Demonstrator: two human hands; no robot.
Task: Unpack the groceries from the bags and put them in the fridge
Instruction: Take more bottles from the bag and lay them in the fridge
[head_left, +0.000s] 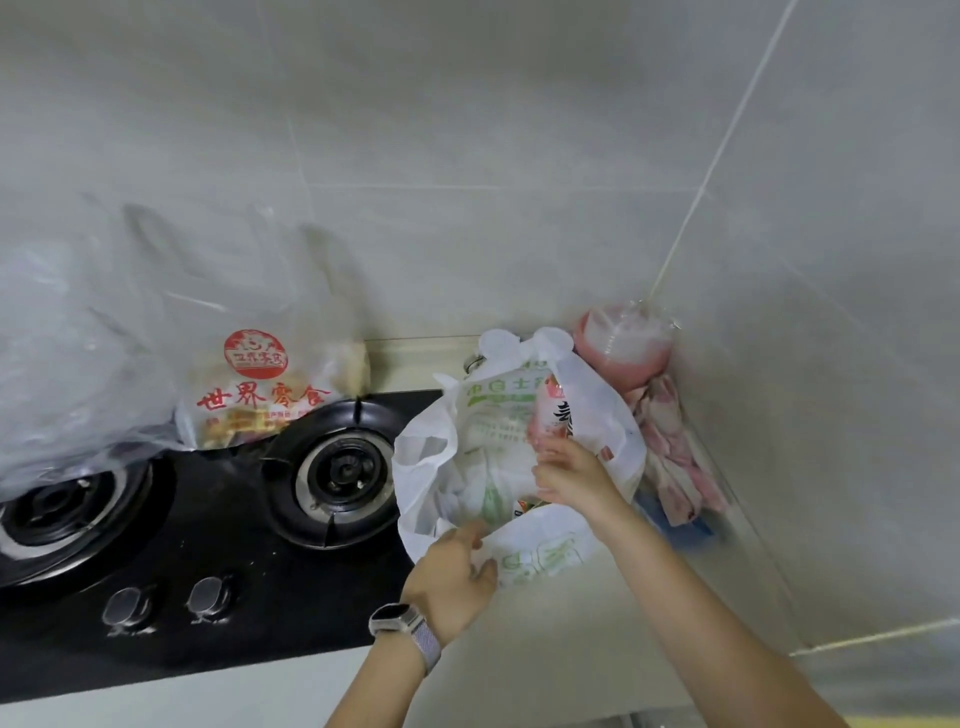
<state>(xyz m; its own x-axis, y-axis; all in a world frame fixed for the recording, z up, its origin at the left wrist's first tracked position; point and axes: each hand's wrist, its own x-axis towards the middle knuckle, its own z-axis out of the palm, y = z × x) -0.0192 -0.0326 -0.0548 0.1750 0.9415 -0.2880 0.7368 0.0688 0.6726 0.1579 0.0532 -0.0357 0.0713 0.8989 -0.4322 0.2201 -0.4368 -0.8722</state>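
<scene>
Unpacking is the step in hand, and you are at the white plastic bag (519, 457) that sits on the counter (597, 649) just right of the black gas hob (208, 519). Your left hand (452, 577) pinches the near rim of the bag and holds its mouth open. Your right hand (571, 475) is inside the mouth, fingers curled round the lower end of a pink-and-white packet (553, 410) that stands upright among pale green-printed packs. No fridge is in view.

The next move, as I judge it, calls for a straight lift of that packet clear of the bag while your left hand keeps the rim down, so the thin plastic does not rise with it. Then you need to turn away and find the fridge. A second bag with red print (254, 395) leans against the wall behind the right burner (343, 473), not yet touched.
</scene>
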